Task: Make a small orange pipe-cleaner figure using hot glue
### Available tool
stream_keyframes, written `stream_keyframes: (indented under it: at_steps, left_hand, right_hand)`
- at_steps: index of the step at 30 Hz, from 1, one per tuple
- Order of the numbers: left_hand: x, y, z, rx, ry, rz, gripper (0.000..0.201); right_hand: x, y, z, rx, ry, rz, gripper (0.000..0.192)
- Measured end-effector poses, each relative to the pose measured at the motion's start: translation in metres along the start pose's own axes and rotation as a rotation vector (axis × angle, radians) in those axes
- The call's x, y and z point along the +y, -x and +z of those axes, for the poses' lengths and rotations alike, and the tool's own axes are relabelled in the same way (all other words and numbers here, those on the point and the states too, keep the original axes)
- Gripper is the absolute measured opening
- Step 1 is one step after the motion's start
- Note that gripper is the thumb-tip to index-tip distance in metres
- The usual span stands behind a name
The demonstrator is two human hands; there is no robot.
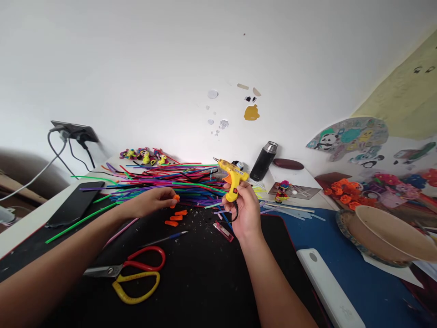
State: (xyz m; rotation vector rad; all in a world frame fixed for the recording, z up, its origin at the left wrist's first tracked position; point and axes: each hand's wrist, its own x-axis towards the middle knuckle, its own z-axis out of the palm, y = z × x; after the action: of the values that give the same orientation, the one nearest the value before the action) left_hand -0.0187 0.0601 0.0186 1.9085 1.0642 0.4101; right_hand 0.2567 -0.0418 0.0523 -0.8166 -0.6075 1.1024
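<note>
The yellow glue gun sits in my right hand, fingers closed round its grip, nozzle aimed up and to the left, above the far edge of the black mat. My left hand pinches a small orange piece between thumb and fingertips, just left of the gun and in front of the pile of coloured pipe cleaners. In my judgement, a clean joint calls for a level nozzle brought close to the piece, a light squeeze, and fingertips kept clear of the hot tip. Both forearms reach forward, wrists raised off the mat. More orange pieces lie between my hands; red and yellow scissors lie nearer.
</note>
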Motion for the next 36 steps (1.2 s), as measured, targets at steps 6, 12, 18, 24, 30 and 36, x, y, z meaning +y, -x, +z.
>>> stream_keyframes:
  at_steps: [6, 12, 18, 24, 30, 36]
  left_hand:
    - [-0.013, -0.024, -0.011, 0.124, -0.067, 0.031, 0.056]
    - [-0.01, -0.063, -0.025, 0.27, -0.175, 0.083, 0.061]
    - [-0.017, -0.109, -0.045, 0.401, -0.066, 0.044, 0.051]
    - [-0.026, -0.139, -0.045, 0.581, 0.215, 0.041, 0.064]
    - [-0.032, -0.13, -0.036, 0.568, 0.361, 0.007, 0.066]
    - [-0.017, -0.098, -0.065, 0.628, 0.227, -0.032, 0.048]
  right_hand:
    - [0.001, 0.0, 0.0, 0.007, 0.013, 0.004, 0.031]
    - [0.002, 0.0, 0.001, 0.016, 0.033, 0.004, 0.031]
    - [0.003, 0.0, 0.0, 0.017, 0.061, -0.008, 0.029]
    - [0.005, 0.0, 0.0, 0.003, 0.051, -0.001, 0.029]
    - [0.006, -0.001, -0.001, -0.01, 0.057, -0.006, 0.029]
    - [0.005, 0.0, 0.0, -0.012, 0.049, -0.008, 0.03]
